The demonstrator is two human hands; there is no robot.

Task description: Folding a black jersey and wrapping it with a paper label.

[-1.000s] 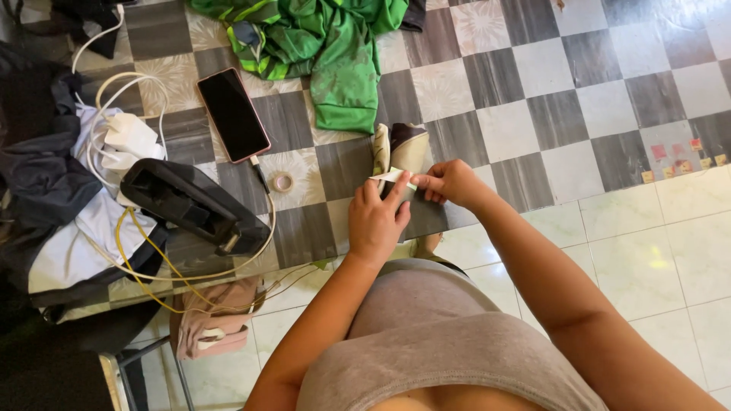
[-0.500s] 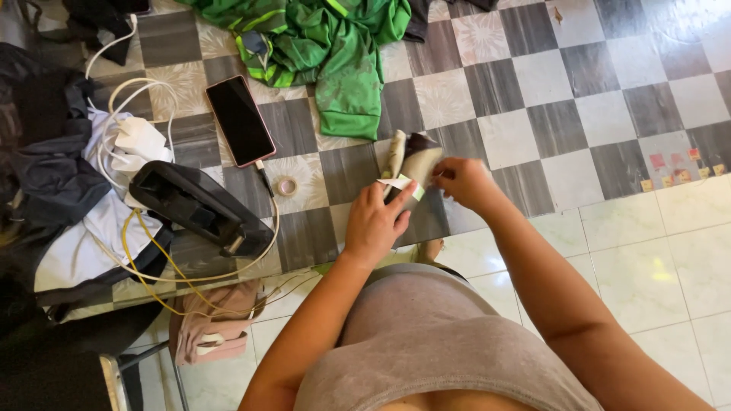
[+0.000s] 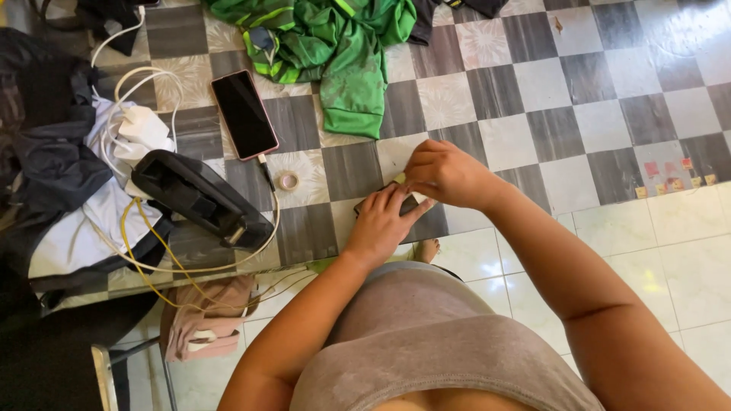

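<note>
Left hand (image 3: 381, 224): lying flat with fingers stretched out, pressing down on a small dark object (image 3: 409, 204) at the middle of the frame; not curled around it.
Right hand (image 3: 445, 173): arching over the same object from the upper right, fingertips bent down onto its far edge; whether it is pinching anything I cannot tell, since the fingers are hiding the contact.
Small dark object: sitting on the checkered tabletop (image 3: 533, 114) just at its near edge, mostly covered by both hands; only a dark corner and a pale sliver are showing.
Handling: it is looking flat, thin and light, probably bendable rather than rigid, so it is likely sliding easily on the smooth surface; pressing from above and taking it by the exposed edges seems the surest hold.
Left of the hands: a small tape roll (image 3: 288, 181), a black tape dispenser (image 3: 202, 199) and a phone (image 3: 244, 114) with a cable plugged in.
Upper centre: a green garment (image 3: 335, 46) lying crumpled.
Far left: white cables (image 3: 133, 125) and dark clothing (image 3: 46, 160) piling up.
</note>
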